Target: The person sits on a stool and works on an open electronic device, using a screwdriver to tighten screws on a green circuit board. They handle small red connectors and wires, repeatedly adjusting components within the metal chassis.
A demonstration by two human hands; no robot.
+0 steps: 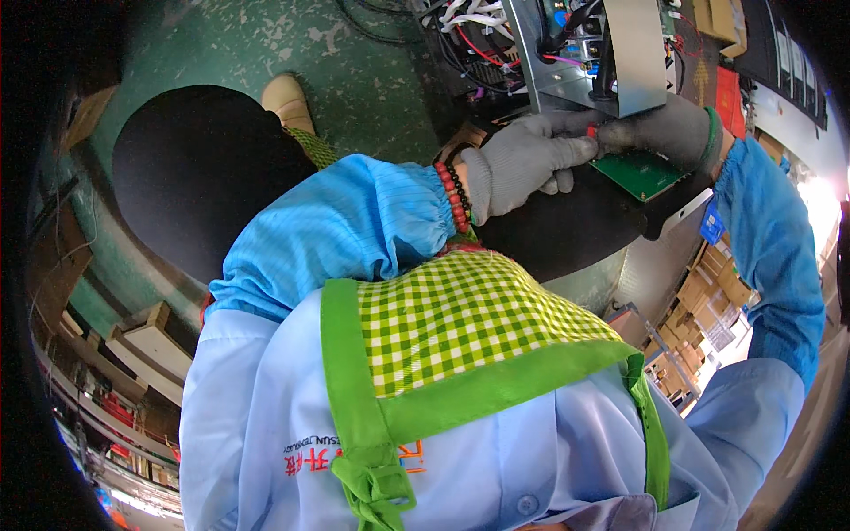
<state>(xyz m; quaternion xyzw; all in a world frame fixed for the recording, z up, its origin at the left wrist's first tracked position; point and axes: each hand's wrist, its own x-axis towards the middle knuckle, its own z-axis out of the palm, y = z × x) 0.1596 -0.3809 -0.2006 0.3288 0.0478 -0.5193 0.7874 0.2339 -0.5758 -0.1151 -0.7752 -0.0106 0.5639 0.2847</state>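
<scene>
Both my hands wear grey knit gloves and meet at a small red part (591, 131) in front of a metal-cased unit. My left hand (527, 165) is closed, its thumb stretched to the right toward that part; whatever it pinches is too small to make out. Over the far side of a green circuit board (645, 177) lies my right hand (664, 137), closed on it, with one digit pointing left to the red part. Dark smudges cover the right glove. The hand hides the board's far edge.
The open metal housing (642, 57) stands just beyond my hands, with loose wires (482, 40) at its left. A large black rounded shape (208, 173) is at the left, near a beige shoe (288, 102) on the green floor (230, 53). Cardboard boxes (708, 283) stand at the right.
</scene>
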